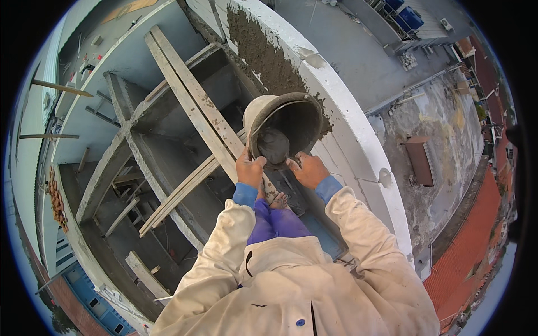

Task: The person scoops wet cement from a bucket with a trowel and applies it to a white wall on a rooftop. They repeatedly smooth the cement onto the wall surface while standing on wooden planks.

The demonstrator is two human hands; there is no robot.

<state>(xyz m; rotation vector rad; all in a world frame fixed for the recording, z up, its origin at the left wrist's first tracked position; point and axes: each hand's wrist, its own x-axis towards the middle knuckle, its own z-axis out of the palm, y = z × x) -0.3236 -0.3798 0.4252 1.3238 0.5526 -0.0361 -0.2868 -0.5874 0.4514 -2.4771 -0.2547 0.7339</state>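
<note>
A grey, mortar-caked bucket [283,126] is tipped on its side against the top of a white block wall [358,145], its mouth facing me with a lump of wet mortar inside. My left hand [249,168] grips the bucket's lower left rim. My right hand [308,169] holds the lower right rim. A strip of fresh grey mortar [258,50] runs along the wall top beyond the bucket. My bare feet [277,199] show below the bucket, between my cream sleeves.
Long wooden planks [193,106] cross an open concrete frame with a deep drop to the left. To the right, far below, lie a concrete roof [437,117] and orange tiled roofs [476,235]. Loose boards [143,274] lie on lower levels.
</note>
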